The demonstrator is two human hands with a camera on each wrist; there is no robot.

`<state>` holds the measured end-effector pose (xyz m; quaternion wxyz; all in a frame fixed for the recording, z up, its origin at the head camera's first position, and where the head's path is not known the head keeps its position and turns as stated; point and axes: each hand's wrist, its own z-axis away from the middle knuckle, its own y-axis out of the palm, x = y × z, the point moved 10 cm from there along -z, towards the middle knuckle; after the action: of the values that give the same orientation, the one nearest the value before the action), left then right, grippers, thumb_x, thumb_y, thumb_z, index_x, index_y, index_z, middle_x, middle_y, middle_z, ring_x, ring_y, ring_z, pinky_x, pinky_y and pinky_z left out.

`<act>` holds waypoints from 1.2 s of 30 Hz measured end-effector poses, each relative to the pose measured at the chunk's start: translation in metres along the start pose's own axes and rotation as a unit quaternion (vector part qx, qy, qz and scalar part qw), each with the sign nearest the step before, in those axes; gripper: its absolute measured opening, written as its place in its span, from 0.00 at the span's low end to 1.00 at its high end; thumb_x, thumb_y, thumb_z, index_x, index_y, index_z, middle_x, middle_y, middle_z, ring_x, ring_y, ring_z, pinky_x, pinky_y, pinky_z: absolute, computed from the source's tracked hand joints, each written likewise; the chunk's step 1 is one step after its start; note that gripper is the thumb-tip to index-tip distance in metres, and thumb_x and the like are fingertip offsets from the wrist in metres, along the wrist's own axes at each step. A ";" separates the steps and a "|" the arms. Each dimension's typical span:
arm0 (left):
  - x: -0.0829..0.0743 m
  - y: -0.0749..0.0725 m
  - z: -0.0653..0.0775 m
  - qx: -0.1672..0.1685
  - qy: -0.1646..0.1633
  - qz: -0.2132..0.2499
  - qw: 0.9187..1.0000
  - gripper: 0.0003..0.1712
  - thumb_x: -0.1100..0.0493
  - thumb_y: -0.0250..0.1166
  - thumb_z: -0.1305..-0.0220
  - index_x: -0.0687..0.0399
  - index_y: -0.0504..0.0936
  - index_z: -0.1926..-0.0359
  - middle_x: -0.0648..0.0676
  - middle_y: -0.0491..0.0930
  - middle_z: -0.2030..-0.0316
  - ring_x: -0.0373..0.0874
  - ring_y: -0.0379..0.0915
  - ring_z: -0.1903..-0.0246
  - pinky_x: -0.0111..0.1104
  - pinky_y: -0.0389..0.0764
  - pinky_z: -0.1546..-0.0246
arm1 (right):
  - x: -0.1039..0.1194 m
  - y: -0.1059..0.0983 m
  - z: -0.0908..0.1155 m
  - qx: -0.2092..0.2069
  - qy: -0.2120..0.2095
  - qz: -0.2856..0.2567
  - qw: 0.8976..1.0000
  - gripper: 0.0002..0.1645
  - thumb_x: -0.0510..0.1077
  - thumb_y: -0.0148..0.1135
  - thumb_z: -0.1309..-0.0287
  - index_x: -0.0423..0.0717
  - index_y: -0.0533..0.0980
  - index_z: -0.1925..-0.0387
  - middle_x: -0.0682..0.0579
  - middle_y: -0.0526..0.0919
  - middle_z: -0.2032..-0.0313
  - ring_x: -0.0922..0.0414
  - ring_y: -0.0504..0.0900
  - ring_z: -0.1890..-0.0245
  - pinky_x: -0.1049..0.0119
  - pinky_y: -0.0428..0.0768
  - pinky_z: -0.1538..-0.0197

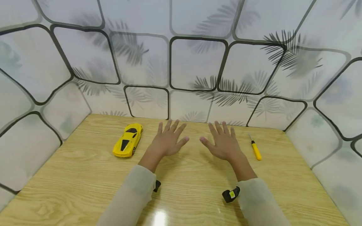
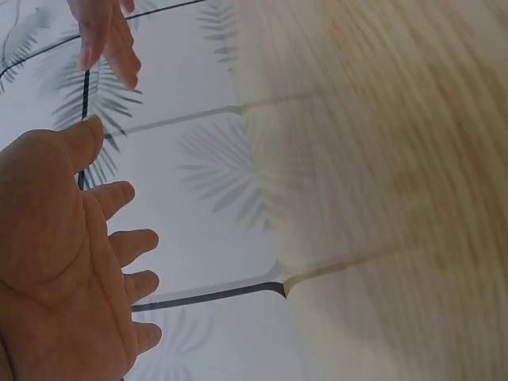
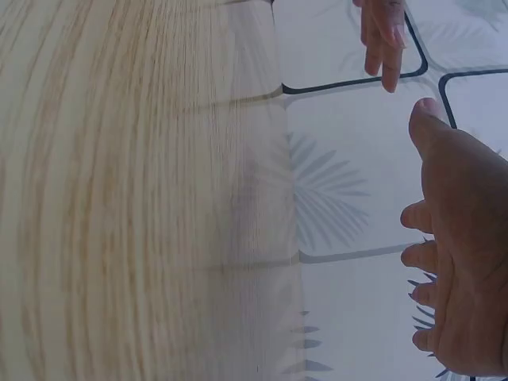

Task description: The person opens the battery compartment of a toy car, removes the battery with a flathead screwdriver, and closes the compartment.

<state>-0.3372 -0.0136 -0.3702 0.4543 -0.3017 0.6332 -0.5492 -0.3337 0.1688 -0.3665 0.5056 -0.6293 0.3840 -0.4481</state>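
Both hands are held out over the wooden table with palms down and fingers spread, and neither holds anything. My left hand (image 1: 167,140) is nearest to a yellow toy car (image 1: 128,140) with black windows, which sits to its left. My right hand (image 1: 223,142) has a small screwdriver (image 1: 256,151) with a yellow handle lying to its right, the thin shaft pointing toward the wall. In the left wrist view the left palm (image 2: 63,262) shows bare above the tabletop. The right wrist view likewise shows the right palm (image 3: 468,254) with nothing in it.
The glossy wooden table (image 1: 186,188) meets a patterned wall covering (image 1: 198,62) at the back, with more of it along both sides. Dark wrist devices (image 1: 231,194) show below the light sleeves (image 1: 260,197).
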 end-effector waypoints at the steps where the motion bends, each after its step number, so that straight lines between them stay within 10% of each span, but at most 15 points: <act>1: 0.002 -0.001 0.000 -0.004 0.002 0.000 1.000 0.40 0.32 0.38 0.21 0.40 0.45 0.17 0.55 0.39 0.18 0.58 0.26 0.20 0.60 0.25 0.24 | 0.001 0.001 -0.001 0.001 -0.001 -0.003 1.000 0.55 0.77 0.37 0.28 0.44 0.48 0.18 0.37 0.45 0.20 0.34 0.37 0.21 0.29 0.35 0.24; 11: 0.045 -0.016 0.010 -0.015 -0.016 -0.001 1.000 0.40 0.34 0.39 0.19 0.42 0.43 0.16 0.59 0.40 0.19 0.62 0.31 0.21 0.64 0.30 0.24 | 0.028 0.011 -0.013 0.014 -0.028 -0.048 0.998 0.51 0.71 0.45 0.26 0.43 0.47 0.18 0.35 0.43 0.20 0.32 0.35 0.21 0.28 0.36 0.25; 27: 0.161 -0.041 0.043 -0.004 -0.076 0.049 0.996 0.42 0.40 0.45 0.18 0.53 0.42 0.17 0.72 0.44 0.22 0.75 0.38 0.25 0.76 0.39 0.31 | 0.107 0.037 -0.049 0.037 -0.064 -0.081 0.994 0.51 0.71 0.45 0.26 0.49 0.46 0.17 0.38 0.47 0.20 0.36 0.40 0.21 0.34 0.41 0.22; 36: 0.187 -0.042 0.060 0.013 -0.083 0.121 0.989 0.44 0.38 0.44 0.19 0.62 0.44 0.18 0.77 0.45 0.24 0.84 0.39 0.29 0.77 0.49 0.34 | 0.169 0.056 -0.065 0.066 -0.095 -0.076 0.990 0.50 0.71 0.46 0.27 0.52 0.46 0.17 0.43 0.48 0.19 0.40 0.43 0.20 0.37 0.44 0.21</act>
<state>-0.3639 -0.2125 -0.3737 0.5726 -0.2614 0.6177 -0.4713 -0.3456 -0.0189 -0.3864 0.5452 -0.6613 0.2549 -0.4477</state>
